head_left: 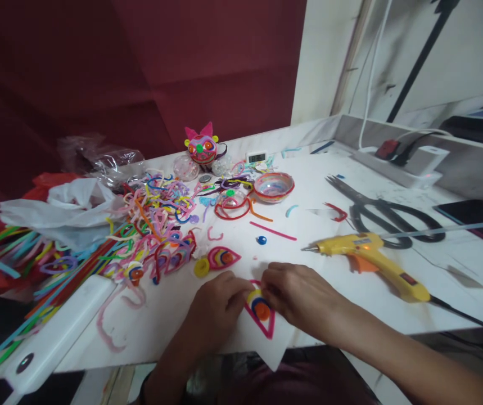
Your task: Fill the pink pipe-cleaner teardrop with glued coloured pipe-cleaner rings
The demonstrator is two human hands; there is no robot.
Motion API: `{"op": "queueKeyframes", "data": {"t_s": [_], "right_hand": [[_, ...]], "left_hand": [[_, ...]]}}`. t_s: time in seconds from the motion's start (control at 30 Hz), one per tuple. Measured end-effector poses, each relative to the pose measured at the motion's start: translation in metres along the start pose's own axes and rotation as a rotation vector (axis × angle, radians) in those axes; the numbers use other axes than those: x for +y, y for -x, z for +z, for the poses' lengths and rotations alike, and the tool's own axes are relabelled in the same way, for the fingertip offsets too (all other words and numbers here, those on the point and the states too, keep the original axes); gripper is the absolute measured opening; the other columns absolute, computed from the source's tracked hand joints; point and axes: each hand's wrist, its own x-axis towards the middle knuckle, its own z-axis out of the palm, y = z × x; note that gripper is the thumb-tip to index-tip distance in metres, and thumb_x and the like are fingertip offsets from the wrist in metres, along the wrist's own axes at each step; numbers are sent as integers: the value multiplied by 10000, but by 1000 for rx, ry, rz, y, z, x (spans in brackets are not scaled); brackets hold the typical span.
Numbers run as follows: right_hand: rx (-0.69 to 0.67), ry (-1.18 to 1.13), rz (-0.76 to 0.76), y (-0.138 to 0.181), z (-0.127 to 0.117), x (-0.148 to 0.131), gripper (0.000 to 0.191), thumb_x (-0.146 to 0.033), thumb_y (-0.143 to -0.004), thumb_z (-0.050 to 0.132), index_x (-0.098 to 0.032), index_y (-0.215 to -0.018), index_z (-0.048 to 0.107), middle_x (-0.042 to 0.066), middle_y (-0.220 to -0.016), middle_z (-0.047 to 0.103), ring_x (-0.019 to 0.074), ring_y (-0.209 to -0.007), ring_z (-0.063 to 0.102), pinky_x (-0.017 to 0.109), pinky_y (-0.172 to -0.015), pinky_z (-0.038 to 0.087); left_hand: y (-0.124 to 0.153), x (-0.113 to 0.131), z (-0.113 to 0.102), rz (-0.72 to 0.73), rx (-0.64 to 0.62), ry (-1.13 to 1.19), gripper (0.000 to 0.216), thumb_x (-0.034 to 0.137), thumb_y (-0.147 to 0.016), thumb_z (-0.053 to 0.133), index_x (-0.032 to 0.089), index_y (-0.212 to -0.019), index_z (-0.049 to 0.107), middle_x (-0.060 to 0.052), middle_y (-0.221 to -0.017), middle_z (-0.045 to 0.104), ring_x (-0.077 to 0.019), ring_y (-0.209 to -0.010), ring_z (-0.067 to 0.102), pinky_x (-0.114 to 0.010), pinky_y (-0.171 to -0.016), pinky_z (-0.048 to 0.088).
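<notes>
My left hand [216, 308] and my right hand [298, 295] meet over a teardrop-shaped pipe-cleaner piece [262, 315] with a pink outline and a yellow, blue and orange coil inside. It lies on a white paper sheet [277, 349] at the table's near edge. Fingers of both hands are curled and pinch the piece's top from either side. A finished teardrop piece [223, 257] and a yellow coil [201, 267] lie just beyond my left hand.
A yellow hot glue gun [371, 256] lies to the right, black scissors [382, 209] behind it. A heap of coloured pipe cleaners [157, 225], a small woven bowl [274, 186], a pipe-cleaner figure [202, 147] and plastic bags [64, 205] fill the left and back. A power strip [410, 163] sits at the far right.
</notes>
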Motion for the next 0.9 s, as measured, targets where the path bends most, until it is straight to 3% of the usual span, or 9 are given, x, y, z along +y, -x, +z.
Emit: {"op": "queueKeyframes", "data": {"t_s": [0.23,0.43,0.53,0.63,0.7,0.83,0.9], "right_hand": [[10,29,47,-3,2,-5,50,-149,-792,579,-172,-763,612,41,-746,664,165,-638,593,281,-551,249],[110,3,-2,6,-1,-15,37,-148,-817,572,-164,-834,601,25,-785,651,145,-667,586,260,-570,333],[189,14,-28,15,-12,-14,85,-189,-903,520,-191,-881,602,6,-846,643,124,-734,593,231,-628,394],[303,79,53,36,-29,5,216,-217,-975,394,-199,-927,605,35,-918,625,145,-831,589,253,-736,434],[386,150,192,56,-40,28,254,-216,-972,354,-179,-992,605,89,-978,610,207,-901,580,344,-799,441],[425,251,452,88,-51,78,204,-297,-890,472,-160,-938,615,151,-941,613,314,-882,584,429,-713,438],[373,228,493,94,-51,96,196,-345,-870,509,-183,-860,618,118,-864,637,274,-763,608,381,-647,428]], "left_hand": [[-1,3,0,1,35,-14,207,208,-910,510,191,-909,717,-32,-812,651,-171,-782,603,-279,-702,423],[-8,15,-6,65,97,-43,224,246,-914,518,194,-731,637,-16,-747,613,-165,-714,591,-274,-661,436],[-14,12,-13,156,153,-87,213,243,-919,493,209,-737,598,-6,-743,606,-161,-698,590,-258,-637,451],[-19,3,-21,157,169,-124,174,277,-931,489,225,-823,616,7,-755,638,-157,-695,619,-244,-633,474],[-22,-2,-25,121,194,-121,175,311,-935,494,230,-842,618,11,-769,663,-159,-703,636,-238,-630,480],[-29,-4,-29,82,205,-89,176,344,-922,506,229,-867,627,17,-765,680,-162,-698,643,-231,-620,475],[-32,0,-31,69,203,-81,191,341,-920,496,222,-847,626,24,-719,659,-155,-654,619,-230,-599,455]]}}
